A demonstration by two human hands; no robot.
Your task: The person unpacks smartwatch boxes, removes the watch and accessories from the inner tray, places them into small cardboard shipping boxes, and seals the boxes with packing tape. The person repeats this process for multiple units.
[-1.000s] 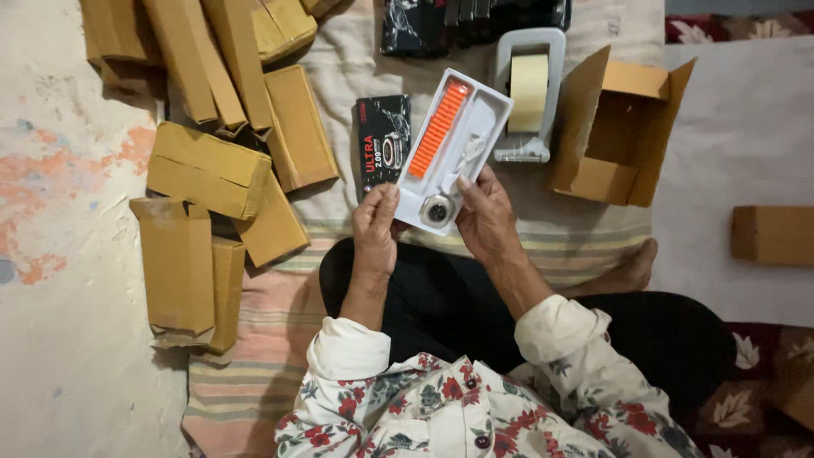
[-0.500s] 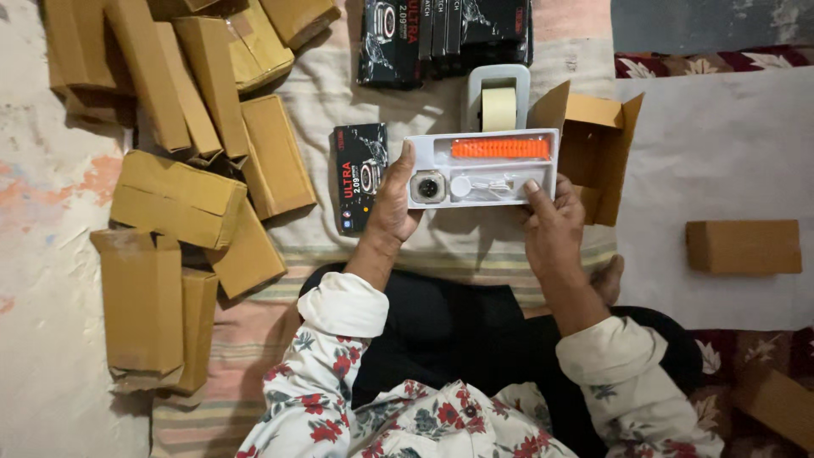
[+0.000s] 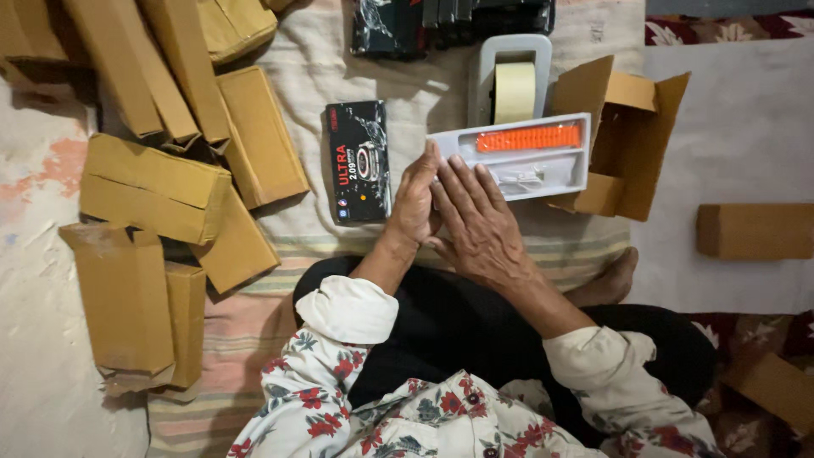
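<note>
White plastic tray (image 3: pixel 543 165) with an orange watch strap (image 3: pixel 527 137) in its upper slot now lies level and lengthwise just beyond the fingertips, where half a second ago it was held up between both hands and a second ago stood tilted. Its near-left end is hidden under the hands, so the watch body seen there earlier is out of sight. The left hand (image 3: pixel 413 203) curls at the tray's left corner; the right hand (image 3: pixel 479 222) lies flat, fingers spread over that end, pressing rather than gripping. It looks like the tray is being set down or closed up. Left of the hands lies a black printed watch box (image 3: pixel 358 161); beyond the tray stands a tape dispenser (image 3: pixel 514 85); to the right gapes an open cardboard carton (image 3: pixel 632 136). Brown cartons (image 3: pixel 153 187) are heaped far left on the striped cloth (image 3: pixel 254 305).
</note>
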